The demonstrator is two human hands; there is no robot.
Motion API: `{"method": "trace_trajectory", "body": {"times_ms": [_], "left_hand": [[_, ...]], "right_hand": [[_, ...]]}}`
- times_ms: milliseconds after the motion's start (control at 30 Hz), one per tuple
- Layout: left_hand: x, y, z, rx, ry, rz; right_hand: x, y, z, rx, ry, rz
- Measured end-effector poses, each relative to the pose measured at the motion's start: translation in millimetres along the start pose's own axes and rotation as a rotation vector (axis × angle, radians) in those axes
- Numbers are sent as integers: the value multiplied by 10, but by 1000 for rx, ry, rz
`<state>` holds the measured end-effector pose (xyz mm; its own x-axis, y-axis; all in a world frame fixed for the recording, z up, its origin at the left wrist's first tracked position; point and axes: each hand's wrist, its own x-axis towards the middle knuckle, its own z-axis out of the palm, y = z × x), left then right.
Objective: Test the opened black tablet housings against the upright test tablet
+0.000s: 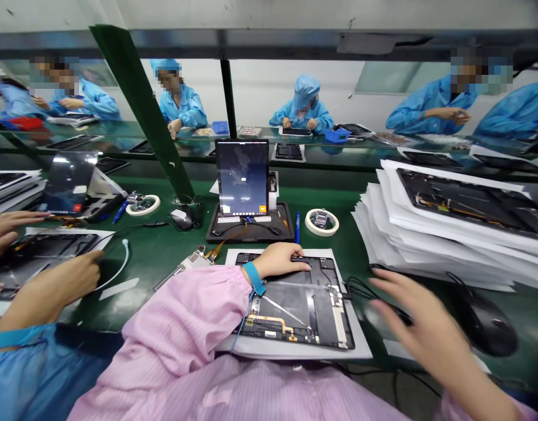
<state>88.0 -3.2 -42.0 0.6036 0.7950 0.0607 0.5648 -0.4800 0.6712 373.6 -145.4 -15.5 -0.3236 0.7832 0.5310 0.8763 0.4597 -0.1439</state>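
Note:
An opened tablet housing (328, 318), black inside with flex cables and small boards, lies on white paper (361, 345) before me. My left hand (281, 260) rests on its far edge, fingers stretched out and lying flat; a blue strap (254, 278) circles that wrist. To the right of the housing, my right hand (420, 313) hovers beside a bundled black cable (361, 289), whose plug meets the housing's right edge. The fingers of this hand are apart, slightly blurred, with nothing visible in them. Behind the housing, a lit tablet screen (242, 178) stands in a black tray (234, 233).
Papers with tablet housings (431, 234) are stacked at right, near a black mouse (488, 321). A tape roll (321, 222), blue pen (297, 227) and second mouse (182, 217) lie farther back. A co-worker's hands (58, 283) are at left; several people sit opposite.

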Motion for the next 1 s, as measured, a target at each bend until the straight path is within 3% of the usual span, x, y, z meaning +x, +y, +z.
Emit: {"method": "trace_trajectory", "body": {"times_ms": [100,167,300,433,533,600,700,800,833,900,1000], "left_hand": [[-8,5,0,9,5,13],[-15,8,-6,21,3,20],[-28,-1,4,32,-3,20],[-43,72,-8,17,12,68],[-80,190,-197,50,162,210],[-131,198,-442,76,388,200],[-248,-40,-883,134,814,-45],[-373,-502,-1217,215,1033,-324],[-404,-658,-1281,238,1042,-410],[-436,-915,-1341,259,950,-518],[-421,-1119,-1331,249,765,-538]], "right_hand": [[360,-219,197,-37,-261,-205],[508,-255,268,-28,-374,-246],[548,-110,230,107,-500,-272],[644,56,111,175,-545,-162],[1018,-36,213,166,-493,-72],[1361,-204,430,89,-471,58],[1805,-471,876,-77,-480,246],[2031,-597,1234,-118,-469,308],[2065,-598,1299,-115,-473,320],[2100,-559,1330,-88,-479,325],[2111,-480,1143,-40,-432,302]]}}
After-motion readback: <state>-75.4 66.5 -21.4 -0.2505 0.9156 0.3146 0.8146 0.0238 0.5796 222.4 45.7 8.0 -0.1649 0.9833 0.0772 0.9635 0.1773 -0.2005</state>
